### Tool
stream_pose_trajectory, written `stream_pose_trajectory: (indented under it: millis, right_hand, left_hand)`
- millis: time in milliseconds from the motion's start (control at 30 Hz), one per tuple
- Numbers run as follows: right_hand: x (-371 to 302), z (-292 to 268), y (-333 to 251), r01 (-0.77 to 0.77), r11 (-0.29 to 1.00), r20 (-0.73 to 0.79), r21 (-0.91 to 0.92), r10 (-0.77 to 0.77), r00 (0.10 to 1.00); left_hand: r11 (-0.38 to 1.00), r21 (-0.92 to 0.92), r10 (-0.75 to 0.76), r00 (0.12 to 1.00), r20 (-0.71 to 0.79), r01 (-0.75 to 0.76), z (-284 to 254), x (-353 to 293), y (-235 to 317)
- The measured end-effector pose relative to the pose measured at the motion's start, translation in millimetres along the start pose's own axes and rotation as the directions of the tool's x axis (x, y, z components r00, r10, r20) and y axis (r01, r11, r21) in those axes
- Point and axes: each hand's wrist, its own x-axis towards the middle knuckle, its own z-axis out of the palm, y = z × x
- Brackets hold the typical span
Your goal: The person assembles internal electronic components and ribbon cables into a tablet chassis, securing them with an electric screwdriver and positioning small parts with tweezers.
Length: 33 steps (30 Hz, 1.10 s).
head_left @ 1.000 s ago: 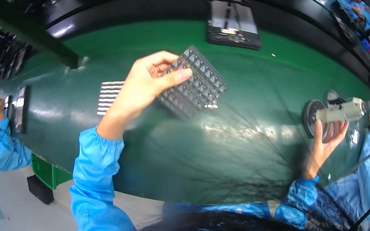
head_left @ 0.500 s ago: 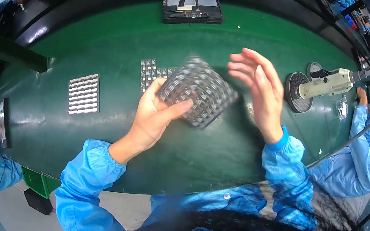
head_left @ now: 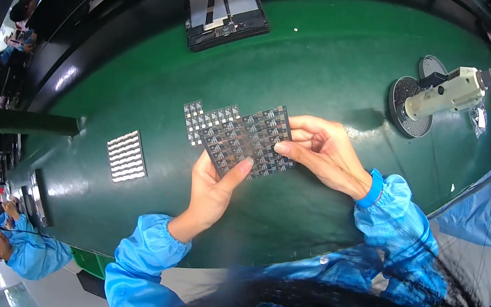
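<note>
Green worktop [head_left: 301, 224] spreads between its near edge and a far black-framed device [head_left: 229, 7]; midway, fingers [head_left: 244, 166] of the left hand [head_left: 210, 192] and right hand [head_left: 331, 156] grip opposite sides of a gridded panel [head_left: 267, 133], well right of a striped block [head_left: 127, 156].

Pale tool [head_left: 451, 97] by 2 round, seemingly dish-like pieces [head_left: 401, 94]; co-worker [head_left: 37, 253] at left.

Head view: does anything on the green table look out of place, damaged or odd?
The circuit panel partly hidden behind the held panel has a stepped far edge, as if pieces were missing; whether that is damage, I cannot tell. A small white speck also lies on the green table.
</note>
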Motion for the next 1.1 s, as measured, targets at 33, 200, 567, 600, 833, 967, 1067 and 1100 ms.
stream_pose_trajectory:
  millis: [33,200,567,600,833,967,1067,1100]
  right_hand:
    - [0,-1,1,-0.026,1.000,-0.009,0.017,0.026,1.000]
    - [1,-5,5,-0.018,0.998,-0.050,0.060,0.021,0.999]
    - [0,-8,12,0.040,0.983,-0.136,0.177,-0.016,0.991]
    - [-2,-10,6,0.033,0.984,-0.133,0.176,-0.010,0.991]
    - [-5,-19,-1,0.032,0.994,0.157,0.104,-0.048,0.986]
    - [-6,-19,3,-0.007,1.000,0.101,-0.001,0.007,0.995]
    - [-2,-15,-2,-0.016,1.000,0.095,-0.018,0.018,0.995]
    - [-2,-9,-8,-0.043,0.999,0.023,-0.004,0.043,0.999]
  left_hand:
    - [1.000,0.007,-0.006,1.000,0.013,0.006,-2,-1,-1]
    - [0.996,-0.085,-0.002,0.998,0.059,0.007,-3,0,-2]
    - [0.998,0.036,0.039,0.993,0.107,-0.043,-4,-2,0]
    - [0.999,0.032,0.038,0.994,0.101,-0.041,-7,-4,-2]
    - [0.993,-0.080,0.085,0.996,-0.037,-0.087,-10,-7,-5]
    - [0.992,0.129,0.011,0.999,-0.037,-0.006,0,-8,0]
    - [0.989,0.146,0.021,1.000,-0.014,-0.019,-3,-11,0]
    - [0.989,0.145,0.030,1.000,0.000,-0.029,-3,-10,0]
